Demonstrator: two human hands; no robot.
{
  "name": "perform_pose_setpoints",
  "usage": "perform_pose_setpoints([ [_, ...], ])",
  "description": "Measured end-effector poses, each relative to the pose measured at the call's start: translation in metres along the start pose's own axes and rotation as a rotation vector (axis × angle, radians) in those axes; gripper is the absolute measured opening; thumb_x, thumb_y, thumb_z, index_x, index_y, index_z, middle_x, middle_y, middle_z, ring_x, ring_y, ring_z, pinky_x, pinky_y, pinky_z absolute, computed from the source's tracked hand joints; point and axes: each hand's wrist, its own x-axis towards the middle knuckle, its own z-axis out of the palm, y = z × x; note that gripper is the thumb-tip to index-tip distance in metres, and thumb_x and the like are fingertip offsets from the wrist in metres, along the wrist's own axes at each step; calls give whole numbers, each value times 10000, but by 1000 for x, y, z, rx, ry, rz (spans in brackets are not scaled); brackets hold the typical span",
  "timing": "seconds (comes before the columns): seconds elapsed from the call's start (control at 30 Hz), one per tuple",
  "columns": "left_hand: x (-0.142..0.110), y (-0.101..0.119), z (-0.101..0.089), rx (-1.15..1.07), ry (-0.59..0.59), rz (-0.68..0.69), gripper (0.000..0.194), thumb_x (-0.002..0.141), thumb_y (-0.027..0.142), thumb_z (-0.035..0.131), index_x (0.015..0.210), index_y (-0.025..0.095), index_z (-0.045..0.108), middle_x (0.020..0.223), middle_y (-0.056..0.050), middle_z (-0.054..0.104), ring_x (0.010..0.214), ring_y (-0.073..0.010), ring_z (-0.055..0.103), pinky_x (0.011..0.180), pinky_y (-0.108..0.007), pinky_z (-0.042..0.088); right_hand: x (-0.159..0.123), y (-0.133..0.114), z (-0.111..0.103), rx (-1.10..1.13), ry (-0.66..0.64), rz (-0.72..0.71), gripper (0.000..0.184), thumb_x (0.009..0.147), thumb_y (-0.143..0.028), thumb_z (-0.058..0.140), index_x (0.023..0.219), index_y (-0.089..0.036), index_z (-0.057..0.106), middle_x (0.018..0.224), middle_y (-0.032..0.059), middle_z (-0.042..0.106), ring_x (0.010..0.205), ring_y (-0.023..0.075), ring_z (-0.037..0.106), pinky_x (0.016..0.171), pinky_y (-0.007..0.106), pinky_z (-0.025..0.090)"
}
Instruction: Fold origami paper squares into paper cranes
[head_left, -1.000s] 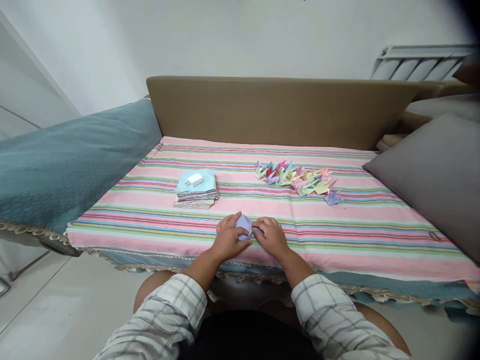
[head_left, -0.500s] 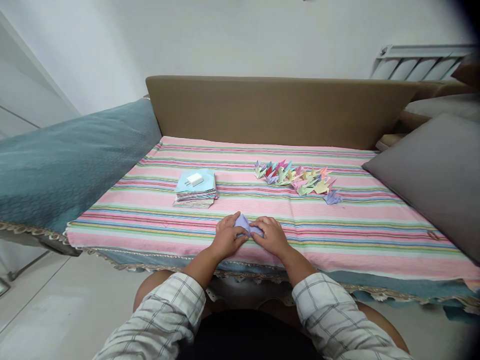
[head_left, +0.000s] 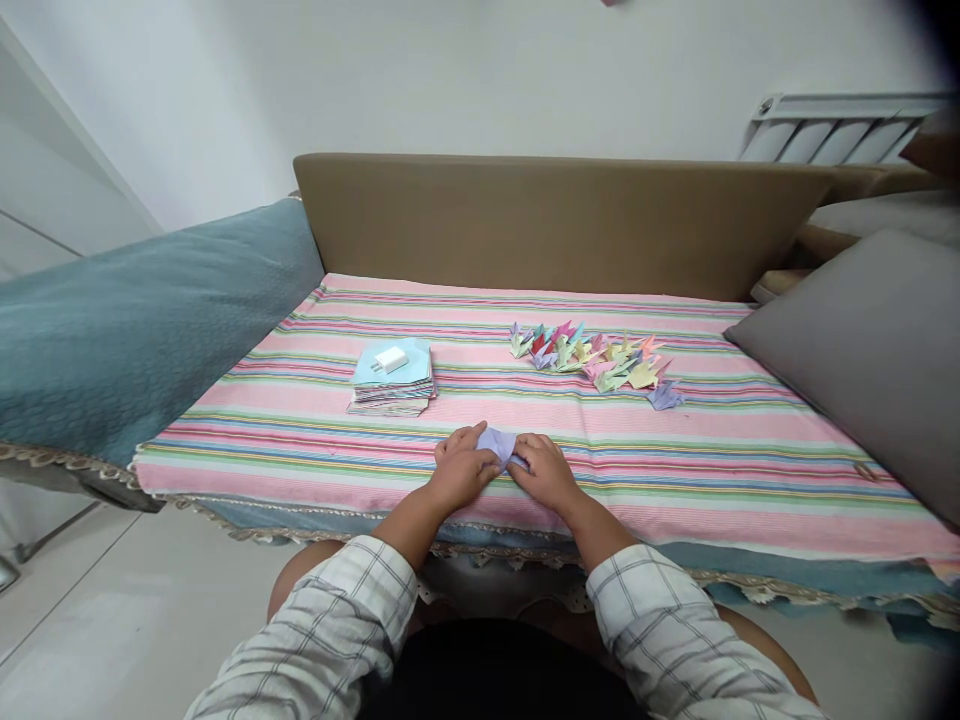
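A small lavender sheet of origami paper (head_left: 497,445), partly folded, lies near the front of the striped cover between my two hands. My left hand (head_left: 463,466) grips its left side, thumb at the near edge and fingers over the far left. On the right side, my right hand (head_left: 545,472) pinches the paper with thumb and fingers. The fingers hide parts of both sides, so the exact folds cannot be made out. Farther back to the right sits a cluster of folded paper cranes (head_left: 600,358) in several colours.
A stack of square papers (head_left: 392,388) with a white charger plug (head_left: 390,360) on top stands left of centre. The pink striped cover (head_left: 285,450) spreads over the sofa seat. A brown backrest (head_left: 555,225) rises behind, a grey cushion (head_left: 870,350) leans at right, and a blue armrest (head_left: 165,290) borders the left.
The lavender paper now shows a wider, flatter face between my hands, where a pointed fold showed before. Both hands have shifted slightly to the right. The stack and cranes have stayed put.
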Motion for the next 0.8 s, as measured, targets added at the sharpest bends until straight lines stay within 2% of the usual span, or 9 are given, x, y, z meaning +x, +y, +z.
perform_pose_setpoints([
  [0.13,4,4,-8,75,-59,28,155,822,366,579,879,290,702,1456,-37,360,1305,-327,298,968,-570,300,0,1,0,24,8,2,154,794,-257,558,923,-231,639,999,19,613,942,196,496,829,320,358],
  [0.2,5,7,-10,115,-42,46,142,814,359,592,854,282,705,1442,-45,380,1318,-346,282,984,-601,270,0,2,0,17,7,3,129,793,-261,551,883,-221,634,975,25,611,924,197,497,811,317,361],
  [0.33,1,11,-8,187,107,120,107,741,348,685,822,281,703,1460,-40,351,1341,-356,249,1043,-638,138,0,2,1,12,7,1,125,799,-267,545,873,-215,631,972,32,607,918,201,495,806,318,358],
  [0.47,-9,16,-1,170,231,119,318,667,368,750,969,296,679,1483,-61,307,1332,-370,256,1061,-639,85,-1,2,2,27,22,-18,141,810,-282,549,908,-229,635,1001,28,607,938,198,496,822,321,356],
  [0.6,-15,21,7,156,266,122,384,728,326,695,1105,328,625,1470,-37,342,1294,-335,327,1080,-592,104,-1,2,2,-7,22,-3,160,811,-272,528,918,-213,631,983,36,605,927,201,494,817,321,360],
  [0.7,-14,24,12,180,263,140,358,779,276,627,1133,328,607,1459,-27,366,1252,-306,383,1068,-550,167,0,4,3,-15,15,8,190,816,-271,510,948,-200,628,980,51,607,925,211,496,809,322,370],
  [0.8,-12,29,12,193,261,164,316,825,240,545,1127,307,606,1441,-39,394,1222,-296,414,1039,-540,210,1,7,3,84,29,15,215,815,-235,476,964,-191,624,996,66,624,941,217,510,832,335,384],
])
